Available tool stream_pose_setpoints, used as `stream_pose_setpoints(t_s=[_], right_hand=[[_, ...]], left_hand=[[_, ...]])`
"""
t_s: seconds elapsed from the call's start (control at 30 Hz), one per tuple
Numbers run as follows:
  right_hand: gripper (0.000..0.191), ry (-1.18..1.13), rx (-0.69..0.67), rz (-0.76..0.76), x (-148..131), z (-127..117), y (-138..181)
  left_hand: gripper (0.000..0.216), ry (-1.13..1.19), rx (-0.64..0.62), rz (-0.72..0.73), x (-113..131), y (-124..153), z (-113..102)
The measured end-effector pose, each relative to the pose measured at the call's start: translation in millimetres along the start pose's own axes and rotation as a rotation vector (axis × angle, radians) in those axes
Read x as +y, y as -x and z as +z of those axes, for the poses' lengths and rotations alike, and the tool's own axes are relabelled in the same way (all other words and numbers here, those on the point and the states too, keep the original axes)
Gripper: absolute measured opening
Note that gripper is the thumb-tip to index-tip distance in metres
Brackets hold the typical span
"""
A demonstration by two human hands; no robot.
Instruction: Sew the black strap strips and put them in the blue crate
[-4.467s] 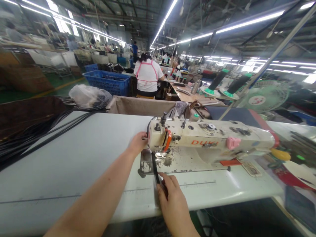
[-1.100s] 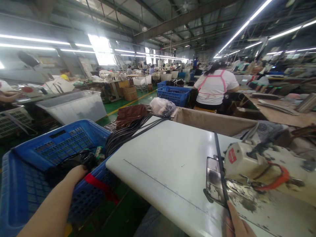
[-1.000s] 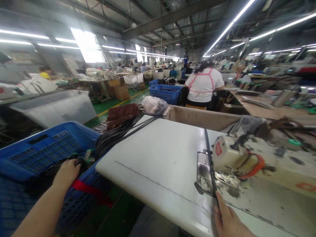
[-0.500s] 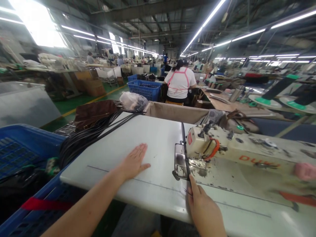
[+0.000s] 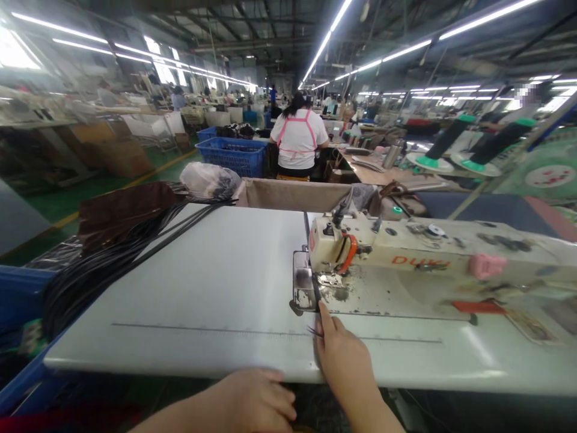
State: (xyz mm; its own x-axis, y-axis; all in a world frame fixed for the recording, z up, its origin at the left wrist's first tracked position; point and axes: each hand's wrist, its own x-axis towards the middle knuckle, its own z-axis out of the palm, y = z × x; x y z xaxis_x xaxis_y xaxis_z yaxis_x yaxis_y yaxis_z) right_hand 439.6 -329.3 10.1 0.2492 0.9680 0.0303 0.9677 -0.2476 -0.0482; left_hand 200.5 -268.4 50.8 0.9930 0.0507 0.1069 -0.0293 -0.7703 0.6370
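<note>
My right hand (image 5: 345, 349) is closed on the near end of a narrow black strip (image 5: 317, 290), index finger stretched along it. Thin dark pointed tips (image 5: 312, 331), perhaps of thread snips, stick out from under that hand; the rest is hidden. The strip runs away from me across the metal plate (image 5: 303, 278), beside the head of the sewing machine (image 5: 333, 243), and on to the far table edge. My left hand (image 5: 256, 400) is at the front edge of the white table (image 5: 216, 270), fingers loosely bent and apart, with nothing visible in them.
A bundle of long black strips (image 5: 112, 270) hangs over the table's left side. Beyond lie brown material (image 5: 121, 210) and a plastic bag (image 5: 210, 179). A beige bin (image 5: 293, 195) stands behind the table. A co-worker (image 5: 300, 138) sits ahead, near a blue crate (image 5: 234, 157).
My left hand has moved from lying flat on the tabletop back to the front edge. My right hand stays at the strip's near end. The view has turned right.
</note>
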Motion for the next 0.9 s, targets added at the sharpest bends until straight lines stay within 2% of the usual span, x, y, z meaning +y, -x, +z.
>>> stream_pose_setpoints(t_s=[0.1, 0.17, 0.2, 0.3, 0.4, 0.53, 0.67, 0.77, 0.9], right_hand=[[0.055, 0.001, -0.023, 0.004, -1, -3, 0], [0.055, -0.008, -0.029, -0.005, -1, -5, 2], [0.057, -0.016, -0.032, -0.008, -1, -5, 3], [0.061, -0.041, -0.031, -0.012, 1, -4, 7], [0.059, -0.084, 0.011, -0.02, 3, -1, 11], [0.048, -0.236, 0.086, -0.059, 13, 2, 14], [0.039, -0.618, 0.14, 0.0, 27, -2, 13], [0.035, -0.859, 0.138, 0.09, 34, -6, 8], [0.031, -0.987, 0.105, 0.138, 39, -8, 2]], left_hand=[[0.031, -0.038, 0.259, -0.135, -10, -19, 2], [0.032, -0.177, 0.406, -0.265, -31, -36, 8], [0.035, -0.246, 0.434, -0.311, -43, -45, 12], [0.052, -0.4, 0.423, -0.388, -74, -75, 26], [0.059, -0.48, 0.412, -0.402, -87, -98, 37], [0.044, -0.519, 0.506, -0.36, -82, -110, 41], [0.039, -0.558, 0.566, -0.302, -76, -107, 44], [0.047, -0.584, 0.523, -0.341, -75, -105, 46], [0.065, -0.628, 0.474, -0.385, -76, -107, 46]])
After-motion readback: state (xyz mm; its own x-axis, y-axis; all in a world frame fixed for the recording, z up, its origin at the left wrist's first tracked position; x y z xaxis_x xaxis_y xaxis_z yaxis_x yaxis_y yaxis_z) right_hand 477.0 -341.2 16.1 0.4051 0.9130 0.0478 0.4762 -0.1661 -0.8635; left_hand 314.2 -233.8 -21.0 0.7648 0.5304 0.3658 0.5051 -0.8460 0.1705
